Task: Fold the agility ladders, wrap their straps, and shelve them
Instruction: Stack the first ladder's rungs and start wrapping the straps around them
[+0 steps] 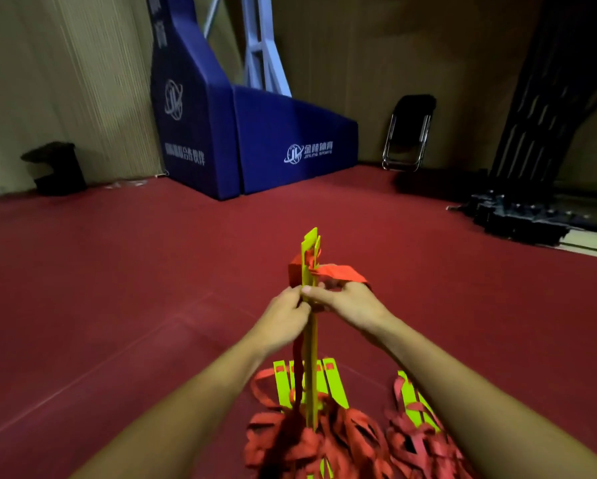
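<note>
Both hands are gripping the stack of yellow rungs (310, 257), standing it on end well in front of the blue hoop base (255, 140). The left hand (286, 316) is clamping the slats just below their top. The right hand (348, 302) is apparently pinching the red strap (338, 273) against them, though blur is hiding the fingers. I'm judging the plastic light and stiff, best held mid-stack, and the webbing limp, needing tension. Two more ladders (414, 399) are lying on the floor on the stack's near side.

Floor (117, 271): red, faint seam lines. Near edge, two ladder piles (yellow rungs, tangled red straps): left heap (336, 382) just beside right heap (414, 420). Far side: blue padded base (266, 143), folding chair (409, 133), black bin (56, 167), black gear (521, 219).
</note>
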The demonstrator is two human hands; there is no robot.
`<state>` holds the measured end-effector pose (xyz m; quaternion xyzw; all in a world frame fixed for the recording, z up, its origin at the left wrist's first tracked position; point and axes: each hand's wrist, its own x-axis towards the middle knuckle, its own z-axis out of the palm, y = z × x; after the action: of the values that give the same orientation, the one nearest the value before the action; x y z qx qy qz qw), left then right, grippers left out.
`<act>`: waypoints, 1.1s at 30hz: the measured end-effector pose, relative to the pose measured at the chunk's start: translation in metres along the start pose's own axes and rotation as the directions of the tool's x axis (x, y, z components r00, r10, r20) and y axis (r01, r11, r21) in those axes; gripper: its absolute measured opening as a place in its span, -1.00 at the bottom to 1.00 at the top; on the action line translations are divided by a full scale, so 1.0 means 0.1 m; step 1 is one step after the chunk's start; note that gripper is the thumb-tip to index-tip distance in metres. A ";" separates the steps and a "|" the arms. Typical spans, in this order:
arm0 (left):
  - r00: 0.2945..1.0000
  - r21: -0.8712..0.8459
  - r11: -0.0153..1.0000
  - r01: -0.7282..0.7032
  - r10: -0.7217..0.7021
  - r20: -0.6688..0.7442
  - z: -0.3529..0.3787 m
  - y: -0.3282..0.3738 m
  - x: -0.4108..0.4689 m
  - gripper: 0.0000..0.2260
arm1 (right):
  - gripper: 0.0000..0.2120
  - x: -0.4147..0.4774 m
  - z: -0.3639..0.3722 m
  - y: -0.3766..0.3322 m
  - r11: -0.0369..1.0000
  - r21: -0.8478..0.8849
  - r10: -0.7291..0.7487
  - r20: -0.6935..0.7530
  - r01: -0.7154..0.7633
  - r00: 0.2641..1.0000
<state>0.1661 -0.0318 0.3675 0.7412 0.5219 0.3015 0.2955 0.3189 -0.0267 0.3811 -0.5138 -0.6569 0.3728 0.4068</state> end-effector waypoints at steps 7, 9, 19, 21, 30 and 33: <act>0.997 -0.104 0.991 -0.083 0.082 -0.014 0.19 -0.02 -0.03 -0.73 | -0.72 -0.27 -0.11 -0.03 0.990 0.090 -0.091 -0.160 0.106 0.983; 0.995 -0.045 0.996 -0.071 0.067 -0.080 0.17 -0.04 -0.04 -0.76 | -0.69 -0.29 -0.11 -0.04 0.990 0.119 -0.058 -0.139 0.075 0.989; 0.949 -0.052 0.999 -0.003 -0.014 -0.315 -0.20 -0.17 -0.10 -0.89 | -0.88 -0.30 -0.28 -0.11 0.903 0.379 0.289 -0.185 -0.203 0.939; 0.950 -0.075 0.996 -0.037 0.012 -0.313 -0.23 -0.20 -0.11 -0.86 | -0.84 -0.32 -0.23 -0.20 0.961 0.264 0.111 -0.121 -0.075 0.987; 0.977 -0.189 0.971 -0.145 0.110 -0.182 -0.16 -0.02 -0.15 -0.76 | -0.46 -0.17 -0.01 -0.20 0.993 -0.060 -0.115 -0.208 0.104 0.971; 0.993 -0.413 0.903 -0.116 0.095 -0.071 -0.17 0.05 -0.16 -0.65 | -0.54 -0.16 -0.05 -0.21 0.983 -0.099 -0.179 -0.270 0.158 0.946</act>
<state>0.1513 -0.0461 0.3800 0.6807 0.4118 0.4394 0.4171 0.3180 -0.0462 0.3993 -0.5180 -0.6485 0.2359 0.5054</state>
